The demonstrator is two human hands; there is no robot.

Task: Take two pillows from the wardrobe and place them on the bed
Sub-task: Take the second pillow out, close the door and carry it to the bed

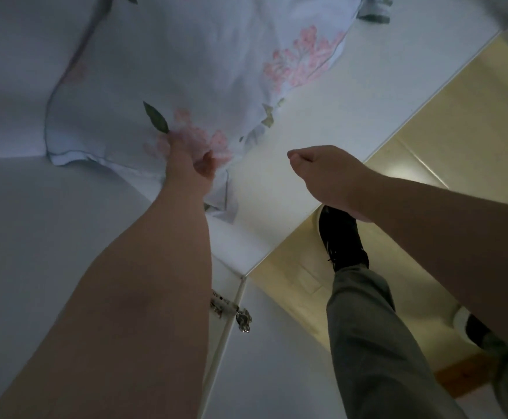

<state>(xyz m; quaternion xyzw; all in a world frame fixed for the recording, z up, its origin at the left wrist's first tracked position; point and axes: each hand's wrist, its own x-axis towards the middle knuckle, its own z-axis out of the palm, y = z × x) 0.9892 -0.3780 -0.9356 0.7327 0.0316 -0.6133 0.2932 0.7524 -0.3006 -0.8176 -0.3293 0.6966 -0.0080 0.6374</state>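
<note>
A pale blue pillow (168, 74) printed with pink flowers and green leaves lies on the white wardrobe shelf (301, 116), filling the upper middle of the view. My left hand (189, 161) grips the pillow's near edge at a pink flower, fingers pinched into the fabric. My right hand (325, 173) hovers to the right over the bare shelf, curled into a loose fist with nothing in it and not touching the pillow. A second folded piece of fabric (375, 9) shows at the top edge behind the pillow.
A white wardrobe wall (19, 86) rises on the left. The open white door (276, 373) with its metal hinge (240, 316) stands below. My grey trouser leg (367, 328) and dark shoe (340, 237) rest on the cream floor (458, 131) at right.
</note>
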